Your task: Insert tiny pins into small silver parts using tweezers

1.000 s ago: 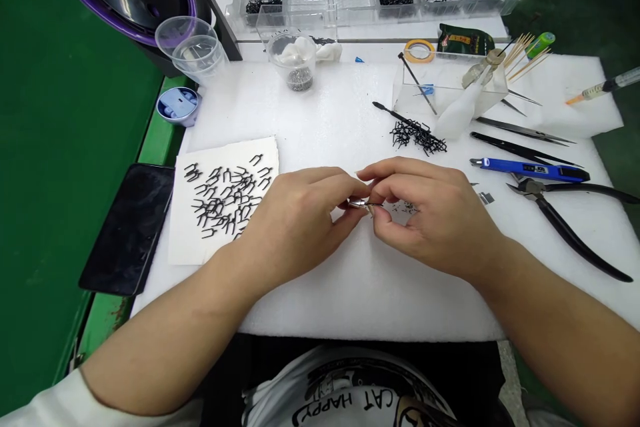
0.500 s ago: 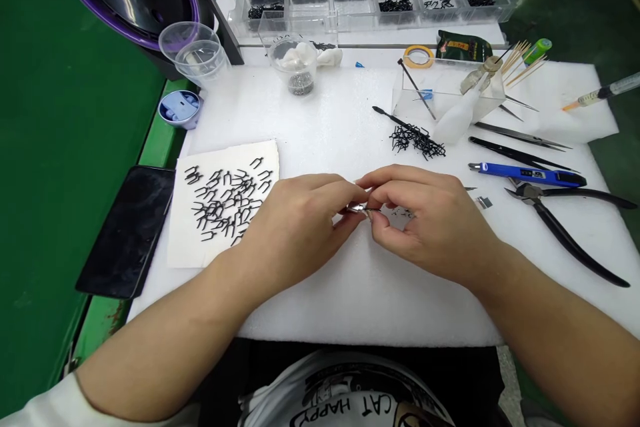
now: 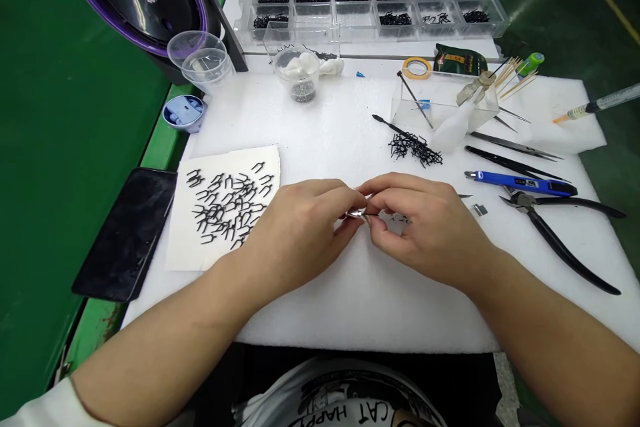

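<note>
My left hand (image 3: 310,227) is closed on a small shiny metal piece (image 3: 355,213), too small to name exactly. Meeting it fingertip to fingertip, my right hand (image 3: 425,227) pinches a thin dark piece (image 3: 371,215) at the metal piece's right end; much of both is hidden by the fingers. Left of my hands lies a white sheet (image 3: 180,253) bearing many black fork-shaped pieces (image 3: 230,207). Beyond my right hand is a heap of small black pieces (image 3: 415,147), with a thin black tool (image 3: 387,121) lying against it.
Cutting pliers (image 3: 565,247), a blue utility knife (image 3: 523,183) and tweezers (image 3: 517,145) lie at the right. A compartment box (image 3: 335,33) of black pieces stands at the back. Plastic cups (image 3: 203,67) stand back left, near a dark tablet (image 3: 125,233). A syringe (image 3: 595,105) juts in from the right.
The whole view has shifted slightly, showing more of the compartment box. Both hands stay together in nearly the same pinch on the small pieces.
</note>
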